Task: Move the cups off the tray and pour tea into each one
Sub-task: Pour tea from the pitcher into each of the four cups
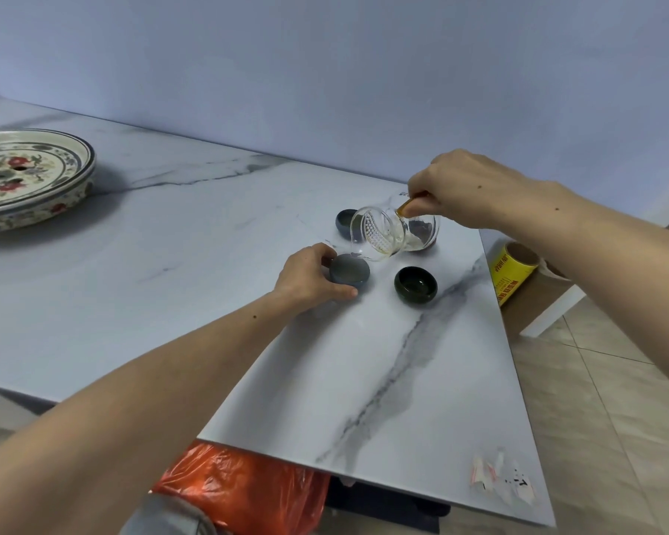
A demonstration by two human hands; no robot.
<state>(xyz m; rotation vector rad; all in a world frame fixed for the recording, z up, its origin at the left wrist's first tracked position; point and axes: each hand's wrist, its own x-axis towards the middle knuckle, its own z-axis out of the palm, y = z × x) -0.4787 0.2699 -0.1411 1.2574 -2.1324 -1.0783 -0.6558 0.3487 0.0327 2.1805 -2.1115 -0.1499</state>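
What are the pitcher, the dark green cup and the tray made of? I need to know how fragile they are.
Pitcher: clear glass by the look; the table and a cup show through it. Dark green cup: probably glazed ceramic, opaque with a glossy sheen. Tray: likely glazed ceramic with painted flowers and a shiny rim, though the material is not certain.

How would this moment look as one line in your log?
step: pouring | right hand: tilts glass pitcher | left hand: steadies grey cup | tray: no cups
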